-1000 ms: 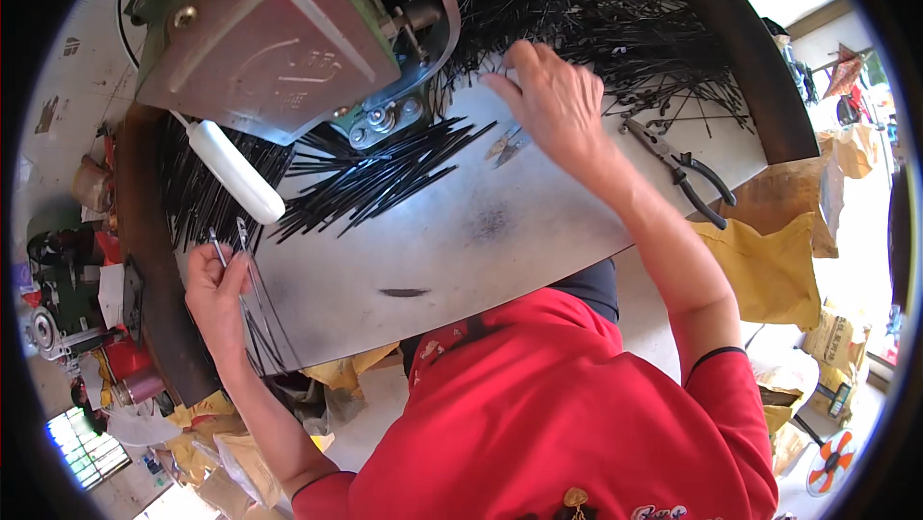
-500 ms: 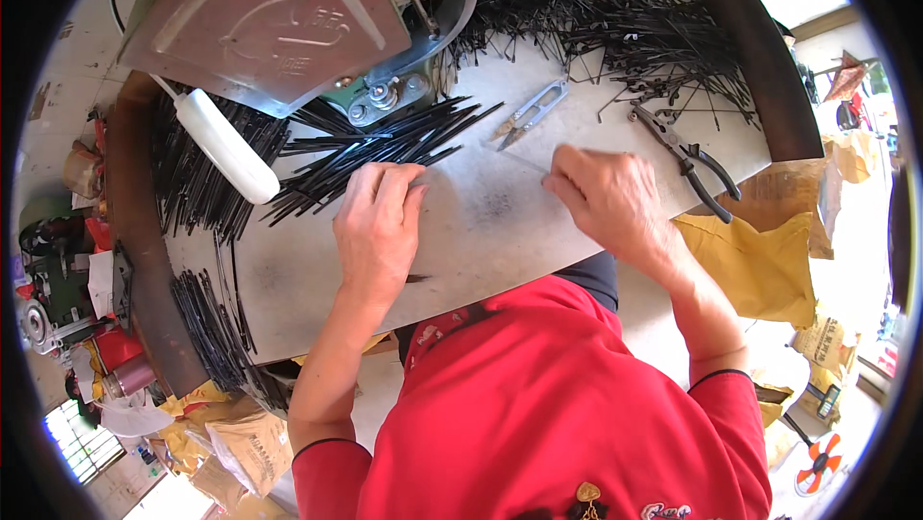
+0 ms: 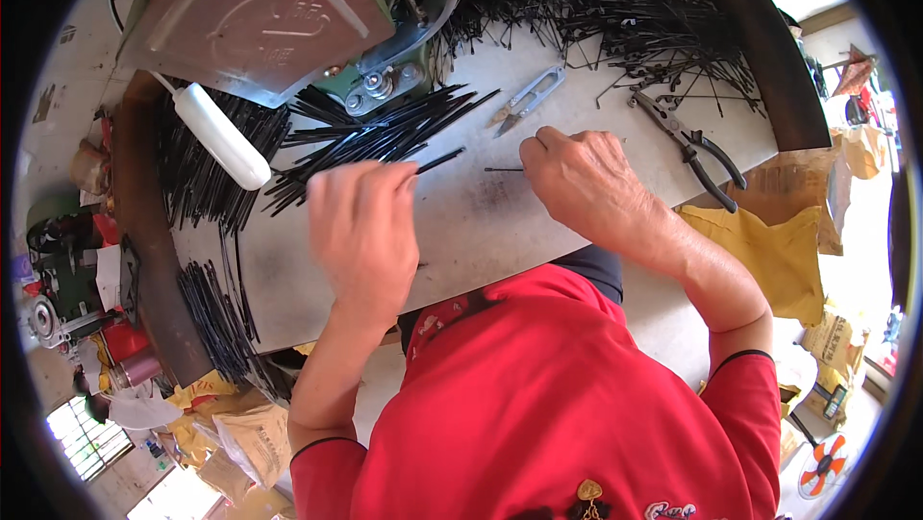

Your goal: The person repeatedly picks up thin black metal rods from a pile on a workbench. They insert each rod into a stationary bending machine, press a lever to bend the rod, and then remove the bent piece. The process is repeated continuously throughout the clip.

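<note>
Near the middle of the frame, the left hand [image 3: 363, 232] pinches a thin black stick [image 3: 440, 160] that pokes out up and right from its fingertips. The right hand [image 3: 582, 184], just to its right, pinches a shorter black piece [image 3: 502, 169] over the grey table [image 3: 481, 222]. A heap of black sticks [image 3: 385, 131] lies above, small snips [image 3: 527, 99] and pliers [image 3: 692, 147] toward the upper right.

On the grey metal worktable [image 3: 577, 232]: heap of thin black rods [image 3: 385, 131] behind the left hand [image 3: 361, 227], small silver thread snips [image 3: 524, 99] behind the right hand [image 3: 582, 184], black-handled pliers [image 3: 697, 147] to the right. Behind the heap, green-and-brown metal machine [image 3: 269, 11]; white cylindrical handle [image 3: 221, 136] at its left.
</note>
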The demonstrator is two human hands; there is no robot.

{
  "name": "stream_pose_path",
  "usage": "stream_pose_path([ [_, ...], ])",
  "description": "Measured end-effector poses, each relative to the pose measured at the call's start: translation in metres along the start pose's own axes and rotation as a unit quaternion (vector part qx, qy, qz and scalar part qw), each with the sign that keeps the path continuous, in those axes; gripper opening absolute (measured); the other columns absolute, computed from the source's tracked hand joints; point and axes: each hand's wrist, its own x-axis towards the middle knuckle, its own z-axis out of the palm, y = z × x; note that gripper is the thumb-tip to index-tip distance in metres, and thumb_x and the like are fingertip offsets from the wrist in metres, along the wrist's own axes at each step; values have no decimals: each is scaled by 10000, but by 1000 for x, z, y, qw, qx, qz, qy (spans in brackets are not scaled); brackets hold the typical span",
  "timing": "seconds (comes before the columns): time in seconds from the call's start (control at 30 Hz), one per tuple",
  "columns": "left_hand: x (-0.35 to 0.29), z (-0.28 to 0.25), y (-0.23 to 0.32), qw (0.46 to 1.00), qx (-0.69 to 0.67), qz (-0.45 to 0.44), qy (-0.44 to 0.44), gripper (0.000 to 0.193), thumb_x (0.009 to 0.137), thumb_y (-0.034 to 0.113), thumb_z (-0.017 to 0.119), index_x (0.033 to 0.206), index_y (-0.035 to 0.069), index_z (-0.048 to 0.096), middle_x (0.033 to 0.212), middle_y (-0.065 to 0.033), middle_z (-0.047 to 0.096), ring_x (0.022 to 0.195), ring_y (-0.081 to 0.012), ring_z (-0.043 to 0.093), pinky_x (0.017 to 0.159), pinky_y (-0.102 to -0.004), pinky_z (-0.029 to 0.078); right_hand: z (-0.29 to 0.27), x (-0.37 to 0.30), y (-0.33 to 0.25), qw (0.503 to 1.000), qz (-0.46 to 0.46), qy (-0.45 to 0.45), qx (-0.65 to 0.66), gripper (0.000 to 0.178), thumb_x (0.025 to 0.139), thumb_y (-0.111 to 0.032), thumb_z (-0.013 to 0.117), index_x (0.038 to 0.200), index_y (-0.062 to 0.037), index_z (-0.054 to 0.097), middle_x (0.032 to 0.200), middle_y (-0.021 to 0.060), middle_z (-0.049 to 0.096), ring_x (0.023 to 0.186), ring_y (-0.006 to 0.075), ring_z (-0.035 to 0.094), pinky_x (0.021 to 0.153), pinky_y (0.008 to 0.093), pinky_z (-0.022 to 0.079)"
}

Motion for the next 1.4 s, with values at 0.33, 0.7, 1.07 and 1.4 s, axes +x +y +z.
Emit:
stream_pose_path([
  [0.33,-28,19,-21,975,-151,-149,-68,295,781,-54,633,1065,14,595,1047,-131,606,963,-307,572,842,-367,461,1,-1,11,987,89,26,132,91,799,-108,593,847,-35,570,787,125,619,699,329,612,622,396,496],
  [0.7,-24,30,-23,996,-54,-67,-22,160,773,-13,686,911,6,608,904,-74,606,789,-229,574,687,-321,470,26,31,-26,997,11,18,80,77,895,-105,519,863,-35,523,822,159,635,714,335,628,613,419,487],
  [1.07,-21,28,1,728,-543,-412,71,213,876,77,648,1054,14,548,857,-43,581,764,-108,557,732,-239,443,32,22,-35,930,82,30,357,186,894,-200,575,897,-18,610,745,196,635,692,383,619,642,439,489],
  [1.4,-36,-4,10,998,-45,-11,-38,308,864,17,587,1171,2,589,1255,-182,540,1095,-294,548,931,-357,428,0,4,-13,851,231,64,467,225,924,-220,580,1026,-52,689,579,16,532,481,59,480,427,238,409],
])
